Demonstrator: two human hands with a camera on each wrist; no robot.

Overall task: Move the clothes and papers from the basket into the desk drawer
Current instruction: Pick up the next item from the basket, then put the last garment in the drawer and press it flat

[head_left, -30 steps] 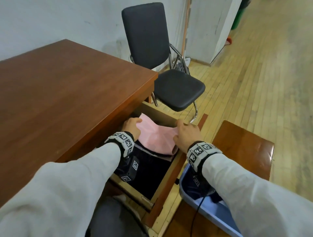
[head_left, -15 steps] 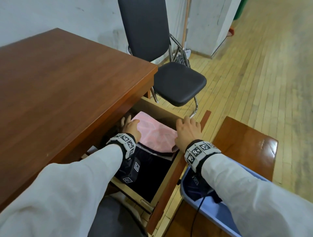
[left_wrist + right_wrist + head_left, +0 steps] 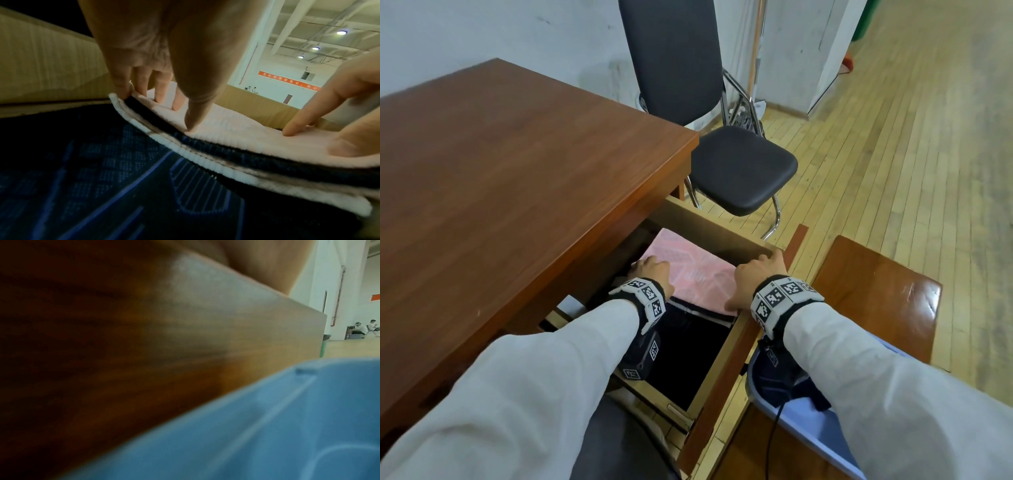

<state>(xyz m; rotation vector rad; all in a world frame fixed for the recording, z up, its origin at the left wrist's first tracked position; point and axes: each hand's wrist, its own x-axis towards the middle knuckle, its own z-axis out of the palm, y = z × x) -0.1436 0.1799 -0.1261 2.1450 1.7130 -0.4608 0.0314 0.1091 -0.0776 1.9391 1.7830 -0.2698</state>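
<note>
Left hand point(image 3: 652, 274): fingers extended, tips pressed flat on the pink knitted garment point(image 3: 688, 270); the left wrist view shows the fingertips point(image 3: 191, 125) bearing down on its near edge, nothing pinched.

Right hand point(image 3: 755, 274): laid on the right part of the same garment, against the right wall of the desk drawer point(image 3: 726, 356). Fingers look extended, thumb along the near hem; whether any of them curl over the drawer's edge I cannot tell. The right wrist view shows only blurred wood and blue plastic.

Pink knitted garment: folded, in the far half of the drawer, lying on a dark blue patterned garment point(image 3: 102, 178) that covers the drawer's near half.

Desk drawer: pulled well out from under the desk point(image 3: 517, 171).

Blue plastic basket point(image 3: 801, 431): just right of the drawer, on a low wooden stand point(image 3: 876, 291); its contents are mostly hidden by the right arm. No papers visible in either.

Black chair point(image 3: 739, 164): beyond the drawer's far end.

Step in hand, as judged: flattening the pink garment. Press evenly with both palms and tuck the edges below the drawer's rim so it will close; then lift straight up so the fold is not dragged.
</note>
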